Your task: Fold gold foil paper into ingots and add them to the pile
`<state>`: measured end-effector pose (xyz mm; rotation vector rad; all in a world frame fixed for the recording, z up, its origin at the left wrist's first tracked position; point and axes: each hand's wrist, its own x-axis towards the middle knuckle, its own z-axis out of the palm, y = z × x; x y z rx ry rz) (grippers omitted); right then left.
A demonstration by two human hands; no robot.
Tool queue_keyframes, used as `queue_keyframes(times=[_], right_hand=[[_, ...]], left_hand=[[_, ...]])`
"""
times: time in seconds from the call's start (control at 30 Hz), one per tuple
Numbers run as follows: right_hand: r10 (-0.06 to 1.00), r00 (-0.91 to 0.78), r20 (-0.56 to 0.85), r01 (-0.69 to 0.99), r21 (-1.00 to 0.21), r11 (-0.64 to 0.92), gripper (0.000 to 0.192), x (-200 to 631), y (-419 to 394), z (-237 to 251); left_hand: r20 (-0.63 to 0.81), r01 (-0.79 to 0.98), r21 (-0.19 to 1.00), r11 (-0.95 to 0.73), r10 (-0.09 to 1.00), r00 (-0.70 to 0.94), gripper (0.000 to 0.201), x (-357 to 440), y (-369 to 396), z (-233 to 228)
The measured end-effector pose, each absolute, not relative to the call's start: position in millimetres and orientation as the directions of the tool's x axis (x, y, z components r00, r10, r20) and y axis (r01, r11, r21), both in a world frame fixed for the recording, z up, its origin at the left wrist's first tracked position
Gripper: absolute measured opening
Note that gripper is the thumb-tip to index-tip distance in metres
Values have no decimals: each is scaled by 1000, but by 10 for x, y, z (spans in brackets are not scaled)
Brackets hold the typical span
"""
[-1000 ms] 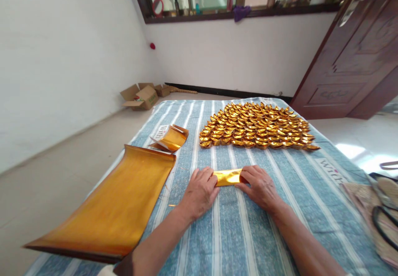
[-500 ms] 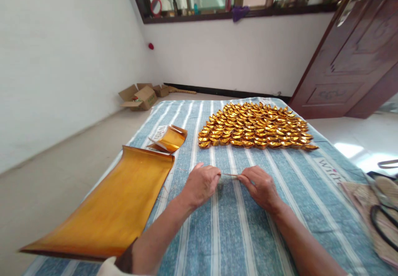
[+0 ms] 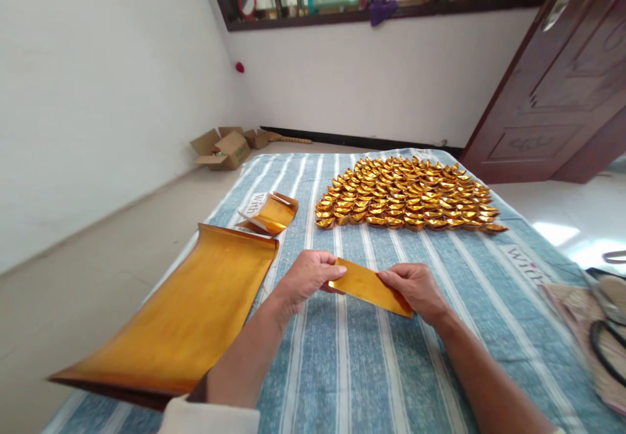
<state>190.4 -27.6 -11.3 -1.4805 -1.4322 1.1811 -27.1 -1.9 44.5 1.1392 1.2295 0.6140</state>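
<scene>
Just above the striped cloth (image 3: 372,369), near the person, a gold paper strip (image 3: 368,287) is hanging between both hands. At its left end the left hand (image 3: 307,279) is pinching it, thumb on top, fingers closed on the paper. At its right end the right hand (image 3: 417,290) is gripping it the same way, clamped on the edge. Flat, oblong and glossy, the strip is tilting down toward the right hand. Beyond the strip, the folded gold ingots (image 3: 405,193) are lying packed in rows. Left of the strip, the large gold sheet (image 3: 186,317) is lying with its far edge curled up.
</scene>
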Motion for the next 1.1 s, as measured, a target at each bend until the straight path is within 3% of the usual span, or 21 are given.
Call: queue_keyframes(times=[0.27,0.73,1.1], right_hand=[[971,-97,-217,231,-954,-190,46,1961,-268,-180],[947,-160,-278,144,-956,-256,44,2015,-266,-170],[934,-192,-302,139,-950,-279,45,2016,-284,-164]], left_hand=[[-416,136,909,393,848,329,24,-314,-25,410],[-421,148,907,395,837,348,25,-373,-40,414],[-418,171,909,381,829,371,44,-382,-68,446]])
